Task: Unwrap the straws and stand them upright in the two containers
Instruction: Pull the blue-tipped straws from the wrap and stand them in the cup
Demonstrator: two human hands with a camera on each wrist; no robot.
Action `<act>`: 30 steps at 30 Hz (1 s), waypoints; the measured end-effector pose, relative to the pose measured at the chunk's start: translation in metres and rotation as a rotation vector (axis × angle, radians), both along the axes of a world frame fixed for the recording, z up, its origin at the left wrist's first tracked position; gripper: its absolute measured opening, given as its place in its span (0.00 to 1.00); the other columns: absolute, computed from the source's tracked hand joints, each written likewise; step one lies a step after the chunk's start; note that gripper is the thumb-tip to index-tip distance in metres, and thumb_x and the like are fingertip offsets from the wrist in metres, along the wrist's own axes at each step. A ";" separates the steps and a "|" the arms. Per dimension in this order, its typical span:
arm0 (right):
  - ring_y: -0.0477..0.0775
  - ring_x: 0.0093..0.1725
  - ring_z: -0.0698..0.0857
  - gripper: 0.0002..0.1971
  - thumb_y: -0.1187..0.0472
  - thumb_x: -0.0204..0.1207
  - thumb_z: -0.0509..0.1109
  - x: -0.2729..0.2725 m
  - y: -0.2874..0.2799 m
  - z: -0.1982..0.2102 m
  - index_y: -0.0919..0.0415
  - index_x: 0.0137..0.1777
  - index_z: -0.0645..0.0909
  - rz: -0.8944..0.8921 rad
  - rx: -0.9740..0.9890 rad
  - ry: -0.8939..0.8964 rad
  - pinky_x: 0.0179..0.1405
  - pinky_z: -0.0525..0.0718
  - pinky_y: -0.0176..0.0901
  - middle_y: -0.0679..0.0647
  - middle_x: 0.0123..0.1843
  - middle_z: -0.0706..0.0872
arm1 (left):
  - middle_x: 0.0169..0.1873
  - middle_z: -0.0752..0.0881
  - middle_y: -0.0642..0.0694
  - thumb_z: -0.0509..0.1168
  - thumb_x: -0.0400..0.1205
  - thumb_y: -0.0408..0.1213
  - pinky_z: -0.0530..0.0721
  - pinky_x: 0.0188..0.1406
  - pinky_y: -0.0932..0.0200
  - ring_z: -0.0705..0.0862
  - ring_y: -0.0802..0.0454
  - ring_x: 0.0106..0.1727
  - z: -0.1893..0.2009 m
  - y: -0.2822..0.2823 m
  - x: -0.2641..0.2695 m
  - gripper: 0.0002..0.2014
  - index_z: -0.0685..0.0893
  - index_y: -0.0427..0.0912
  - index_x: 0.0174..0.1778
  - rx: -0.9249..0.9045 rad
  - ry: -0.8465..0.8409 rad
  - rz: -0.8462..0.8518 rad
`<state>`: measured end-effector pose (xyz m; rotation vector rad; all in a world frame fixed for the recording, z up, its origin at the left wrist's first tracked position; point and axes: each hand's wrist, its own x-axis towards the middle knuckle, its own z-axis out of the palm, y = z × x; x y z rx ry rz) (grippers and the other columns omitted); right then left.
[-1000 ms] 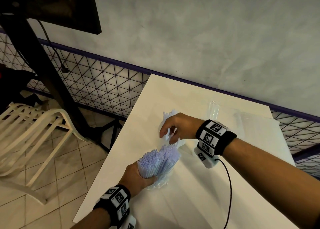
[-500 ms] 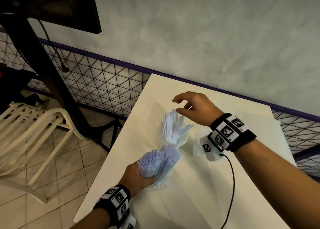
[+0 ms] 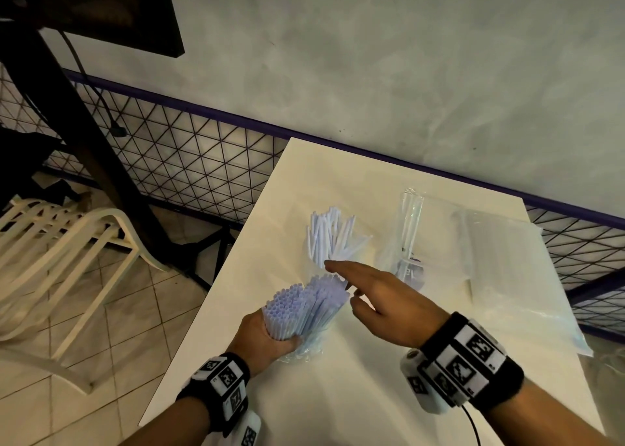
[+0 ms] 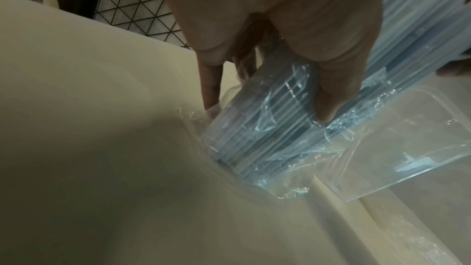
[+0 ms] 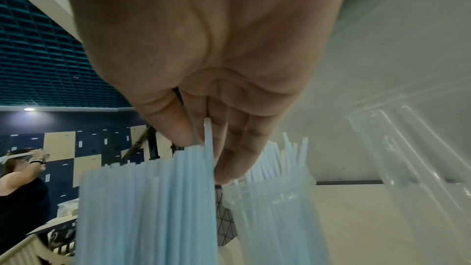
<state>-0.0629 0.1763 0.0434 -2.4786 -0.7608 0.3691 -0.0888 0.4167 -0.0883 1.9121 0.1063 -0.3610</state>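
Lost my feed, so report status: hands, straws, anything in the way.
Left hand grips straw bundle, wrapper bunched at its base. Right hand reaching bundle's top, one straw between fingers. Near container part filled. Nothing in the way.

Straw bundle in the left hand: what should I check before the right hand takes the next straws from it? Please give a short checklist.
1. Left hand holds the straw bundle firmly: ok.
2. Wrapper pushed down, straw tops bare: ok.
3. Bundle's lower end rests on the table: ok.
4. Right hand is at the bundle's top: ok.
5. Right grip closed on the raised straw: cannot tell.
6. Container has room for more: ok.
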 end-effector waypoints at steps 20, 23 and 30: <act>0.48 0.48 0.85 0.37 0.53 0.71 0.81 0.003 0.001 -0.020 0.40 0.78 0.71 -0.120 0.138 0.041 0.52 0.87 0.41 0.40 0.62 0.86 | 0.46 0.87 0.56 0.83 0.63 0.39 0.79 0.38 0.82 0.86 0.64 0.49 0.005 -0.003 -0.002 0.26 0.83 0.46 0.55 0.004 0.017 0.030; 0.47 0.43 0.87 0.27 0.51 0.71 0.82 0.005 0.004 -0.027 0.44 0.70 0.78 -0.186 0.185 -0.022 0.51 0.88 0.48 0.47 0.51 0.89 | 0.46 0.88 0.54 0.83 0.62 0.39 0.81 0.37 0.80 0.86 0.64 0.48 0.004 -0.003 -0.002 0.25 0.84 0.43 0.54 -0.002 0.018 0.041; 0.52 0.38 0.86 0.24 0.67 0.70 0.82 0.008 0.000 -0.017 0.48 0.64 0.84 -0.404 0.636 0.074 0.50 0.88 0.40 0.51 0.40 0.87 | 0.43 0.88 0.56 0.83 0.63 0.38 0.81 0.37 0.79 0.86 0.67 0.45 0.006 -0.003 -0.003 0.22 0.85 0.43 0.51 -0.002 0.011 0.046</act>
